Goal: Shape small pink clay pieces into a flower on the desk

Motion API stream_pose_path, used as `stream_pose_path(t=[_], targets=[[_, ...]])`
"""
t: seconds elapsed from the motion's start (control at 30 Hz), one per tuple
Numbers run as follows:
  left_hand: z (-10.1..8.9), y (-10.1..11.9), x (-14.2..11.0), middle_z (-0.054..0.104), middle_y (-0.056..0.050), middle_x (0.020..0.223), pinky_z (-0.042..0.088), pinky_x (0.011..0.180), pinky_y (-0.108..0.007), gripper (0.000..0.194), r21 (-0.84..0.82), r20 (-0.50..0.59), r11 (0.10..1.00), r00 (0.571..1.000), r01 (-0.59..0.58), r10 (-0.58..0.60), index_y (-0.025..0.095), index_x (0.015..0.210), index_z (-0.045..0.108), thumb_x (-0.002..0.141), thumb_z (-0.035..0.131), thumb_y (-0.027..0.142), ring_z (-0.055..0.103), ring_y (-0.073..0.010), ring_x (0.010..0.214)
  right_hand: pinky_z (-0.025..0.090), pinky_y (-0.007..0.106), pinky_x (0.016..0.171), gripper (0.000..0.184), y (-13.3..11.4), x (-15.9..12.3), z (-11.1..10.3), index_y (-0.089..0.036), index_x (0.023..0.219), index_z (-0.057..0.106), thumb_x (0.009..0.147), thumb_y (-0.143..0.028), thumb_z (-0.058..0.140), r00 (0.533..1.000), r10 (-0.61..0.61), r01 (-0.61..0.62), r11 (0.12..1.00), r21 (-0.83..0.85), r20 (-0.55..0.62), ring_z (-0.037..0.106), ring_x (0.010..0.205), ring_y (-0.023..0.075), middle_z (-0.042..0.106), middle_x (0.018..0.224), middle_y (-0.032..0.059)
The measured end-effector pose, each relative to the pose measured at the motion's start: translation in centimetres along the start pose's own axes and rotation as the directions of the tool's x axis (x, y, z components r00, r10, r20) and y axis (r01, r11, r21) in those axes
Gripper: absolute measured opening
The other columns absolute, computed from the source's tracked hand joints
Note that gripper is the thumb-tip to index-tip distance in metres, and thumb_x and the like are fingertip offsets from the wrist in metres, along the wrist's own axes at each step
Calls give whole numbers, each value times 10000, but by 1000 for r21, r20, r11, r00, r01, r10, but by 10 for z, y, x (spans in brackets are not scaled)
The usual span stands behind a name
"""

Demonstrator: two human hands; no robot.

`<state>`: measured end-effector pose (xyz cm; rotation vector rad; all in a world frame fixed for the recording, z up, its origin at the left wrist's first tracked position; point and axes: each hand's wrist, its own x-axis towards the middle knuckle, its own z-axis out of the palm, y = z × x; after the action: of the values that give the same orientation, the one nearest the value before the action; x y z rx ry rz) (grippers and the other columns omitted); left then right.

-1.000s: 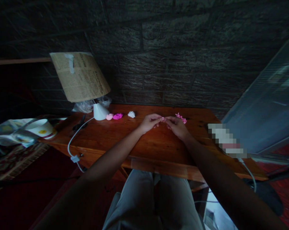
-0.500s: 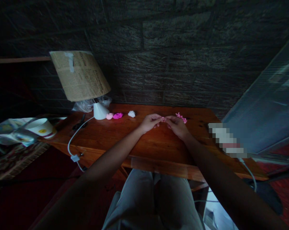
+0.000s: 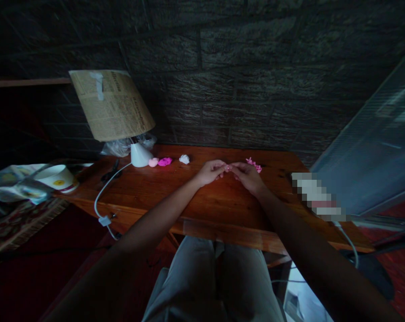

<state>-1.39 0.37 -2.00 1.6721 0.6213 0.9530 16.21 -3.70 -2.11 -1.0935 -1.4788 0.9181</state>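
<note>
Over the wooden desk [image 3: 219, 210], both of my hands meet fingertip to fingertip. My left hand [image 3: 211, 173] is closed in a pinch, and my right hand [image 3: 248, 176] pinches from the other side. Between the fingertips shows a small pink piece of modelling clay [image 3: 227, 167], its shape mostly hidden. Just behind my right hand lies a cluster of small pink clay pieces [image 3: 255, 166]. Left of my hands sit a white clay lump [image 3: 184, 159], a magenta lump [image 3: 165, 161] and a pale pink lump [image 3: 153, 162].
A lamp with a newsprint shade [image 3: 111, 107] stands at the back left, its cord [image 3: 97, 197] hanging over the desk's front edge. Dark scissors [image 3: 111, 172] and a white paper cup [image 3: 57, 178] are farther left. A blurred-out white object [image 3: 318, 197] lies at the right.
My hands stay in nearly the same place, with only a slight shift of the fingers around the pink clay piece. The lumps on the desk have not moved.
</note>
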Motion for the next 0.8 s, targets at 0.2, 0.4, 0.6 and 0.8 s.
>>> stream_pose_path(t=[0.2, 0.4, 0.6, 0.8], targets=[[1, 0, 0, 698, -55, 824, 338, 454, -174, 325, -11, -40, 1000, 999, 27, -27, 123, 863, 696, 790, 723, 439, 508, -57, 548, 412, 278, 538, 417, 0, 0, 0, -187, 849, 711, 772, -595, 670, 1000, 0, 0, 999, -36, 7, 470, 538, 113, 660, 714, 28], [3, 3, -1, 703, -61, 844, 356, 450, -167, 346, -15, -30, 1000, 999, 17, -17, 119, 864, 685, 778, 728, 452, 521, -60, 558, 421, 289, 543, 445, -5, -2, 0, -188, 851, 681, 825, -624, 599, 998, -57, 60, 990, -125, 27, 475, 524, 125, 598, 635, 6], [4, 2, -1, 708, -64, 858, 363, 454, -169, 373, 16, -31, 1000, 999, 22, -21, 122, 895, 672, 784, 724, 474, 528, -61, 555, 428, 288, 545, 455, -5, -1, 0, -194, 834, 686, 809, -640, 607, 998, -59, 62, 992, -114, 27, 474, 535, 126, 651, 706, 30], [4, 3, 0, 690, -53, 840, 347, 448, -171, 353, 8, -39, 1000, 999, 26, -26, 125, 871, 650, 804, 705, 466, 522, -54, 545, 396, 281, 517, 470, -2, -1, 0, -207, 861, 700, 784, -663, 614, 1000, -3, 3, 999, -49, 4, 469, 538, 120, 691, 795, 48]])
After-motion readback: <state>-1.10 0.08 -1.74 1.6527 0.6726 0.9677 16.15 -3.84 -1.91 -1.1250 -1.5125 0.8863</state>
